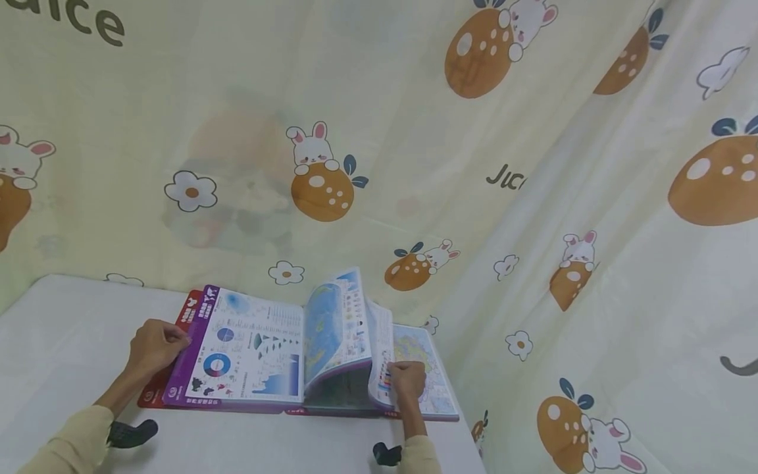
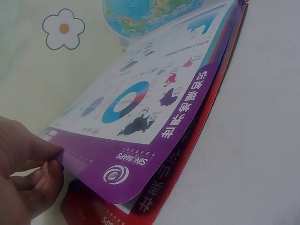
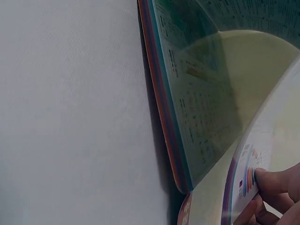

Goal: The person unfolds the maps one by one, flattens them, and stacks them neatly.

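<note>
A glossy map booklet (image 1: 254, 349) lies spread on the table, its left page printed with charts and a purple border. My left hand (image 1: 155, 345) pinches that page's purple border (image 2: 108, 173) between thumb and fingers, lifting it a little over a red-edged sheet (image 2: 178, 173). Across the booklet, my right hand (image 1: 408, 380) pinches the edge of a raised white page (image 3: 243, 178) with coloured bars. Between the hands, a blue map page (image 1: 324, 322) stands up from the fold and curves over. Under the right hand lies another map page (image 1: 435, 368), partly hidden.
The booklet rests on a white table (image 1: 65, 329), near its far edge. Behind and to the right hangs a pale curtain (image 1: 379, 131) with rabbits, fruit and flowers. A dark strap end (image 1: 133, 434) sticks out at the left wrist, another dark piece (image 1: 387, 454) at the right.
</note>
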Motion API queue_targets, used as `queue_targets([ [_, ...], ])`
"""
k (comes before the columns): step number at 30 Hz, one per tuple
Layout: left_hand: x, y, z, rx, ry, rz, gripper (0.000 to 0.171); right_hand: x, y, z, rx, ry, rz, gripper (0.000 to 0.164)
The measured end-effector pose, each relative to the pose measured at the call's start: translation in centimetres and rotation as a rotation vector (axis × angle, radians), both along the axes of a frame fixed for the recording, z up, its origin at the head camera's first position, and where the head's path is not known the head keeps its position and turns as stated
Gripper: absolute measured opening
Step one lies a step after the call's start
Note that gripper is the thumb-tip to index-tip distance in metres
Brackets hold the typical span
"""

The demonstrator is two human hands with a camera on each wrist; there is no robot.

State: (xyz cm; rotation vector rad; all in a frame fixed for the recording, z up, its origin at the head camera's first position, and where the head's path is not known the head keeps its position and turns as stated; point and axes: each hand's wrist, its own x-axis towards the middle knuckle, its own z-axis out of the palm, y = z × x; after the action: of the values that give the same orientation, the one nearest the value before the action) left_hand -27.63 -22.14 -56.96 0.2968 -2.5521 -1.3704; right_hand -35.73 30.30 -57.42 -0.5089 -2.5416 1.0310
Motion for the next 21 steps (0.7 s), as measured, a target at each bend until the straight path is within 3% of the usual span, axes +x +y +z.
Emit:
queue_targets([
  [2, 0.0, -0.1, 0.0, 0.001, -0.006, 0.003, 0.026, 1.1, -0.5, 1.4, -0.032, -0.007, -0.004, 0.011],
  [6, 0.0, -0.3, -0.1, 0.004, -0.025, 0.018, 0.027, 1.5, -0.4, 1.9, -0.015, -0.028, -0.056, 0.012],
  [14, 0.0, -1.0, -0.4, 0.006, -0.027, 0.041, 0.026, 1.0, 1.4, 0.8, 0.017, -0.007, -0.107, 0.014],
  [18, 0.0, -1.3, -0.6, -0.005, -0.025, 0.051, 0.027, 1.4, 2.0, 1.0, 0.017, -0.003, -0.124, 0.015],
  [21, 0.0, -1.5, -0.8, -0.011, -0.026, 0.062, 0.027, 1.1, 3.3, 0.0, 0.022, 0.008, -0.117, 0.013],
])
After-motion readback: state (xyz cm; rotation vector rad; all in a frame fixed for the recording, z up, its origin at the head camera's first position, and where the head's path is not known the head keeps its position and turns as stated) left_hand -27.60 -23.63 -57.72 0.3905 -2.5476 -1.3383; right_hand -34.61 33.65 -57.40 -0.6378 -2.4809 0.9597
